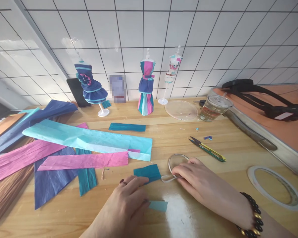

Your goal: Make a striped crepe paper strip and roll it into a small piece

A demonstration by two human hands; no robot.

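My right hand is closed around the near side of a thin roll of white tape. A loose loop of tape hangs from the roll and reaches the right edge of a small teal crepe paper piece. My left hand holds that teal piece against the table with its fingertips, the other fingers bent. A pale teal strip sticks out from beside the left fingers; whether they touch it I cannot tell.
Yellow-green thread snips lie beyond my right hand, and a larger tape roll lies at right. Crepe paper strips cover the left side. Three mini dress forms stand by the tiled wall, near a lidded cup.
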